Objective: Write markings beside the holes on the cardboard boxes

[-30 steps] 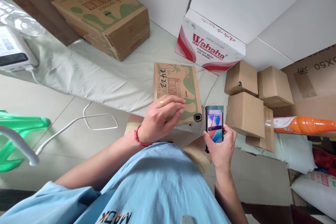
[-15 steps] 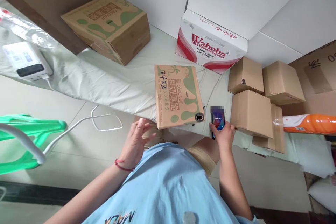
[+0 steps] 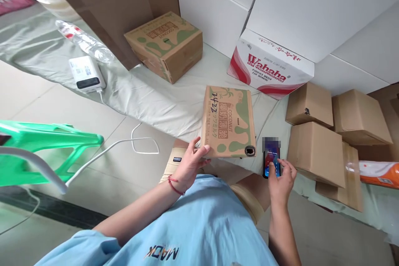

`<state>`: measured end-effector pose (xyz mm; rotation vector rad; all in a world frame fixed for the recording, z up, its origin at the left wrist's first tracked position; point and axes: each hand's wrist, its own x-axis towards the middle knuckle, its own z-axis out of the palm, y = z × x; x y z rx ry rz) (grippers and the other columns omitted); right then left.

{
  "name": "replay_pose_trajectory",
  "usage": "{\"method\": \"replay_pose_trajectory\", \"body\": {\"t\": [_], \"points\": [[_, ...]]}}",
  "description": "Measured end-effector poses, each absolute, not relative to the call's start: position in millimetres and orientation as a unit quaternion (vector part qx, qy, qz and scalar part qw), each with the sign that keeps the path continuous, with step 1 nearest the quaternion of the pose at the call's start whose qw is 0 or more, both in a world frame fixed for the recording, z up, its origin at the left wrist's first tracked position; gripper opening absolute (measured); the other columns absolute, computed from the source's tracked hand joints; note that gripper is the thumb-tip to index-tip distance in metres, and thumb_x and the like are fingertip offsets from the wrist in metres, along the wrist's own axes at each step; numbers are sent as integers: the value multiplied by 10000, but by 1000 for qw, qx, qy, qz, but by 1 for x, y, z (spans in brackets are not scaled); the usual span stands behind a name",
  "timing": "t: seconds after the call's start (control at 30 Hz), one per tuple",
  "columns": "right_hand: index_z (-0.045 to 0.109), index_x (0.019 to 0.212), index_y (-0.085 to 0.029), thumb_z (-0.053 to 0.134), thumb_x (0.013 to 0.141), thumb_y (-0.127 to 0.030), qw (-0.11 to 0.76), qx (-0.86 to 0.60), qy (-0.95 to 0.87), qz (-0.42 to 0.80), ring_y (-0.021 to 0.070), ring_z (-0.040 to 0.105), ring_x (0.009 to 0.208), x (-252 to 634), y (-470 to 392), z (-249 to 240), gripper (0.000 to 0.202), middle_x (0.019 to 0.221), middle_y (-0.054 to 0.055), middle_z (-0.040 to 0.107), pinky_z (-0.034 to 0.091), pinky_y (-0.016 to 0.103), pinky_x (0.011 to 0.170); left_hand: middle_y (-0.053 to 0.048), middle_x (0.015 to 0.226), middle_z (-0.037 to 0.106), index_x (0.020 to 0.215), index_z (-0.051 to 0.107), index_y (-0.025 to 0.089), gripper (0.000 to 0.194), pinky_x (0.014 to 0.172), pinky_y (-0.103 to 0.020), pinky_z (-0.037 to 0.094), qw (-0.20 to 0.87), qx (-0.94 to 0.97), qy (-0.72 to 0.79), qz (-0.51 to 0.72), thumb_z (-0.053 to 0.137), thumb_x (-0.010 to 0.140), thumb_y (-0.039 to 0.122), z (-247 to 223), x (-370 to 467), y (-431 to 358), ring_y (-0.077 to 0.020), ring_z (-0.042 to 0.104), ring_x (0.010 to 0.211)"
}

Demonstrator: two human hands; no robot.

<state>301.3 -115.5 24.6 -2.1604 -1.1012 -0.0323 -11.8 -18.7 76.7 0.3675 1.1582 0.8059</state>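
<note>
A brown cardboard box [image 3: 229, 122] with green patches, coconut lettering and a handwritten 2422 lies on the covered surface in front of me. My left hand [image 3: 190, 164] is closed on its near left corner, thumb on top and the other fingers at the edge, partly hidden. To the right of the box rests a dark smartphone [image 3: 268, 158] with its screen lit and its upper end blurred out. My right hand [image 3: 280, 176] is over its lower right side, thumb on the screen and fingers apart by the edge, not wrapped around it.
Another coconut box [image 3: 183, 56] and a white-and-red Wahaha carton [image 3: 271, 66] stand behind. Several plain cardboard boxes [image 3: 314, 153] are stacked at right. A power bank [image 3: 87, 75] with a cable and a plastic bottle [image 3: 90, 45] lie at left. A green stool [image 3: 46, 149] stands on the floor.
My left hand has moved from beside the coconut box onto its near corner. My right thumb has shifted from the phone's left edge onto its screen. The camera view has swung left.
</note>
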Motion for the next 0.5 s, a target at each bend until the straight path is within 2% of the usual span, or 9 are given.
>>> {"method": "replay_pose_trajectory", "body": {"t": [0.13,0.23,0.37,0.5], "points": [[739,1081,-169,659,906,-569,365,-838,-405,15,368,622,1292,300,-119,25,444,1304,221,640,523,588,1115,-64,1253,684,1304,603,248,753,777,-312,638,722,152,548,393,929,677,509,89,-33,-14,-235,680,1121],[740,1066,-173,663,908,-575,371,-837,-401,23,367,634,1295,300,-119,27,438,1312,213,633,544,580,1094,-26,1101,682,1125,643,234,625,701,-316,649,680,157,587,410,918,624,489,99,-73,-7,-213,670,966],[735,1042,-174,665,913,-573,382,-824,-417,29,362,645,1275,298,-115,23,426,1269,206,644,542,585,1099,-23,1068,743,1041,699,258,601,698,-326,663,632,181,627,418,957,545,477,115,-142,0,-238,681,951],[740,1026,-182,657,924,-535,373,-818,-436,33,335,658,1234,288,-108,19,376,1241,192,665,528,577,1124,-27,1036,791,890,699,244,581,637,-345,617,538,167,701,437,959,423,473,130,-204,7,-251,665,875]]}}
